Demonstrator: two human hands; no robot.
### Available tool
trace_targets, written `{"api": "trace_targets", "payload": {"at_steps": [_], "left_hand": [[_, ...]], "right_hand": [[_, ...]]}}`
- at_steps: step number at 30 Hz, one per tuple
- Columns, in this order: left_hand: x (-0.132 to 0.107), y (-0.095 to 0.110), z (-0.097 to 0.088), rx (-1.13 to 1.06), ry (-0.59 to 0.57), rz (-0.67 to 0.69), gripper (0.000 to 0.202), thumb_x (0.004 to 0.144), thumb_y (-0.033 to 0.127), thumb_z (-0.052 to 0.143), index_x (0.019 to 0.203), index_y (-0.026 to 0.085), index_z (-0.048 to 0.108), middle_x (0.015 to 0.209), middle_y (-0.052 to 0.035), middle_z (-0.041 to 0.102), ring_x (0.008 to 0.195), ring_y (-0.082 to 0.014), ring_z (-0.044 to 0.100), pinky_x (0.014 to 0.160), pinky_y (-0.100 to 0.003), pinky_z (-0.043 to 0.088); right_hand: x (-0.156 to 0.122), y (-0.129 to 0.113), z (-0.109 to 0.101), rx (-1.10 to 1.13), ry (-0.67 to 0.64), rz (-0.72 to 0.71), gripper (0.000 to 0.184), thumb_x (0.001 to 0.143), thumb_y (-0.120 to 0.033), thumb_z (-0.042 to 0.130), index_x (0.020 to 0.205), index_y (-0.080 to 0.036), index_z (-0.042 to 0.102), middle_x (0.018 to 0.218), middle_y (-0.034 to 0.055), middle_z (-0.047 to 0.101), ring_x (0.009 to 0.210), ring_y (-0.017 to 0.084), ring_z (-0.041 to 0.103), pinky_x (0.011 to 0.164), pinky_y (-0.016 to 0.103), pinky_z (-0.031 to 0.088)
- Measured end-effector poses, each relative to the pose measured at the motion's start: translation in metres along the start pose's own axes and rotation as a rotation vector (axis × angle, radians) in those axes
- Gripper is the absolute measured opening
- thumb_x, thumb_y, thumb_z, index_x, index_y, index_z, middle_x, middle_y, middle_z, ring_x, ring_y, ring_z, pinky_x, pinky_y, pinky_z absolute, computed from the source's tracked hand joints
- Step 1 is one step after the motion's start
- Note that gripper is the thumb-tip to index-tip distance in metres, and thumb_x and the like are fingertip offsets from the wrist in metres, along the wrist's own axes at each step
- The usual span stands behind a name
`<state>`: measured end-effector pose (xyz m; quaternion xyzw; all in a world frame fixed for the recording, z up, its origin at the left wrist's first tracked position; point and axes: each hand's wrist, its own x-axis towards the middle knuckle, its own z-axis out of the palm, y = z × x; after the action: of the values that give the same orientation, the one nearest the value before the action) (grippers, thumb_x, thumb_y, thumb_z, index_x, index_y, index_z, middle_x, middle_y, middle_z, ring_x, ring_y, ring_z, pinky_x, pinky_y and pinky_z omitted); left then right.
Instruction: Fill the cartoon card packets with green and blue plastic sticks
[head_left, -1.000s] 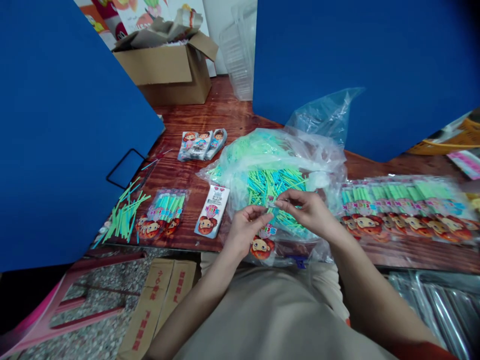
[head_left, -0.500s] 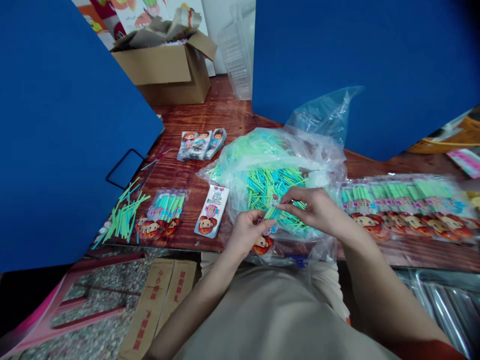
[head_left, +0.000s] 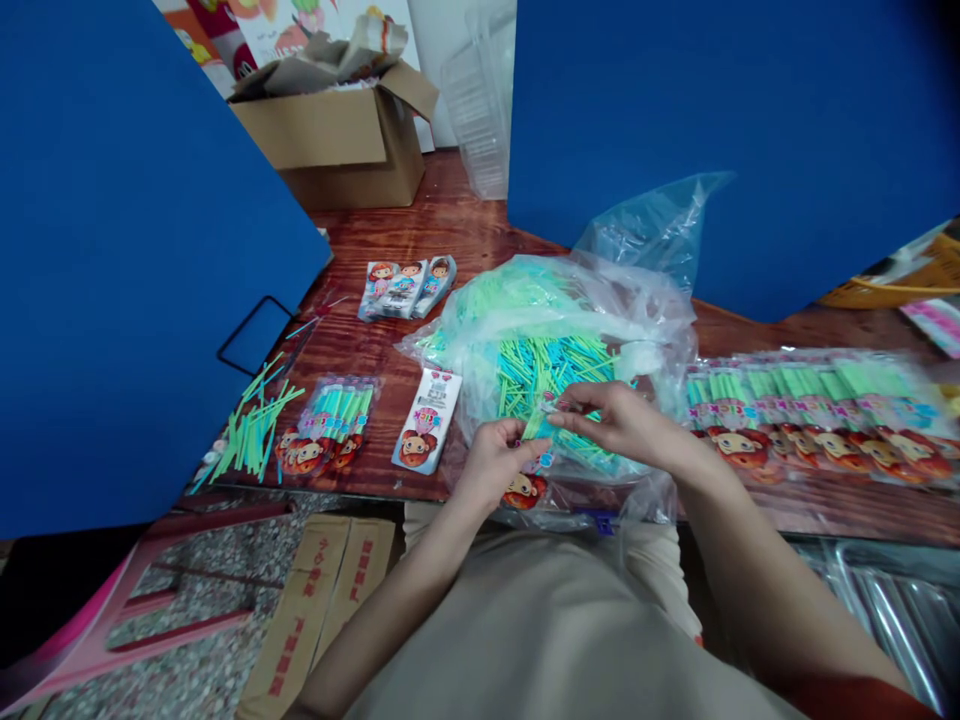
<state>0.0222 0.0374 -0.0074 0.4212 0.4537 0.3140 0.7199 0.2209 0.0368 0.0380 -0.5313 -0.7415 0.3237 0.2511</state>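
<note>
My left hand [head_left: 495, 462] and my right hand [head_left: 619, 425] meet above a large clear plastic bag [head_left: 645, 320] holding many green and blue sticks. Between them is a small cartoon-printed packet [head_left: 523, 490], with a few green sticks [head_left: 536, 428] at its open end. My left fingers grip its lower part, and my right fingertips pinch its upper edge. Filled packets [head_left: 810, 420] lie in a row to the right. A loose pile of green sticks [head_left: 251, 435], a filled packet [head_left: 326, 430] and a flat packet [head_left: 426, 420] lie to the left.
Several unfilled packets [head_left: 409, 288] lie on the reddish wooden table [head_left: 450, 225]. Behind it stand a cardboard box [head_left: 345, 130] and stacked clear trays [head_left: 480, 110]. Blue panels [head_left: 150, 250] rise at both sides. Flattened cardboard [head_left: 315, 610] and a pink stool [head_left: 127, 620] are on the floor.
My hands have drawn closer over the bag, and green sticks now show between them at the packet's end. The packet sits lower in my right fingers.
</note>
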Motion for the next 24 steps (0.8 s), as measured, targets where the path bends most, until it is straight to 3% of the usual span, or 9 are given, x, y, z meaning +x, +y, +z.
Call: {"api": "trace_targets", "payload": {"at_steps": [4, 8, 12, 17, 21, 24], "left_hand": [[0.000, 0.001, 0.001, 0.021, 0.028, 0.020, 0.038, 0.057, 0.041, 0.084, 0.064, 0.014, 0.059, 0.059, 0.0045, 0.053, 0.057, -0.0091, 0.048, 0.054, -0.022, 0.036], [0.001, 0.003, 0.002, -0.011, 0.027, 0.005, 0.041, 0.054, 0.043, 0.086, 0.064, 0.014, 0.058, 0.059, 0.0050, 0.052, 0.055, -0.0088, 0.047, 0.053, -0.022, 0.036], [0.002, 0.005, 0.000, 0.007, 0.023, 0.003, 0.043, 0.052, 0.045, 0.087, 0.060, 0.014, 0.058, 0.056, 0.0055, 0.050, 0.054, -0.0080, 0.045, 0.053, -0.022, 0.036], [0.001, 0.005, -0.002, -0.047, 0.038, 0.012, 0.041, 0.052, 0.042, 0.088, 0.063, 0.014, 0.060, 0.058, 0.0052, 0.053, 0.053, -0.0076, 0.045, 0.053, -0.021, 0.036], [0.001, 0.004, -0.002, -0.048, 0.057, 0.040, 0.036, 0.054, 0.037, 0.087, 0.063, 0.014, 0.061, 0.057, 0.0060, 0.054, 0.054, -0.0069, 0.044, 0.054, -0.021, 0.036], [-0.001, 0.005, -0.001, -0.058, 0.046, 0.049, 0.034, 0.055, 0.036, 0.087, 0.066, 0.014, 0.064, 0.060, 0.0053, 0.057, 0.056, -0.0075, 0.047, 0.057, -0.021, 0.039]], "right_hand": [[0.001, 0.000, 0.000, -0.020, -0.017, -0.010, 0.034, 0.090, -0.049, 0.059, 0.079, -0.018, 0.069, 0.075, 0.0051, 0.071, 0.068, 0.017, 0.063, 0.062, 0.028, 0.043], [0.003, -0.001, 0.002, 0.146, 0.061, -0.006, 0.029, 0.090, -0.046, 0.061, 0.091, -0.019, 0.072, 0.091, 0.0067, 0.076, 0.083, 0.021, 0.069, 0.071, 0.029, 0.050], [0.004, -0.002, 0.011, 0.245, 0.034, -0.030, 0.027, 0.088, -0.044, 0.063, 0.094, -0.019, 0.073, 0.098, 0.0068, 0.077, 0.093, 0.023, 0.071, 0.080, 0.032, 0.053], [0.003, -0.004, 0.007, 0.211, 0.080, -0.013, 0.028, 0.091, -0.043, 0.060, 0.099, -0.019, 0.072, 0.098, 0.0065, 0.076, 0.090, 0.021, 0.070, 0.079, 0.031, 0.052], [0.003, -0.002, 0.008, 0.179, 0.074, 0.002, 0.028, 0.087, -0.046, 0.064, 0.085, -0.018, 0.069, 0.080, 0.0043, 0.072, 0.075, 0.018, 0.065, 0.067, 0.028, 0.049], [0.004, -0.001, 0.015, 0.294, 0.135, 0.043, 0.031, 0.086, -0.049, 0.065, 0.081, -0.019, 0.068, 0.076, 0.0034, 0.070, 0.070, 0.017, 0.063, 0.065, 0.027, 0.048]]}}
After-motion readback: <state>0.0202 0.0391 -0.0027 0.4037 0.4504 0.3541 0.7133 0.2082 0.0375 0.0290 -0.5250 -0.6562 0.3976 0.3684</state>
